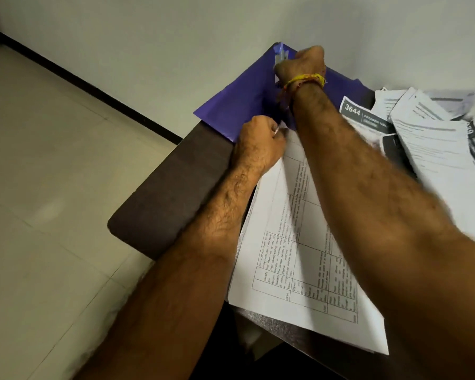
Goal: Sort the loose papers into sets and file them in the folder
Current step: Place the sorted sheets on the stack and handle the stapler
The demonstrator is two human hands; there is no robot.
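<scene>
A purple folder (239, 97) lies open at the far corner of the dark table (170, 187), against the wall. A stack of white printed sheets with tables (293, 259) lies lengthwise from the folder's spine toward me. My left hand (261, 144) pinches the top edge of that stack near the spine. My right hand (303, 65), with a yellow thread at the wrist, is curled around the folder's metal clip (280, 54) at the far end. Its fingers are hidden behind the wrist.
Loose printed papers (428, 133), some with dark headers such as "3644", are piled at the right of the table. Pale floor tiles (52, 187) lie to the left, beyond the table's rounded edge. A plain wall (203, 37) stands right behind the folder.
</scene>
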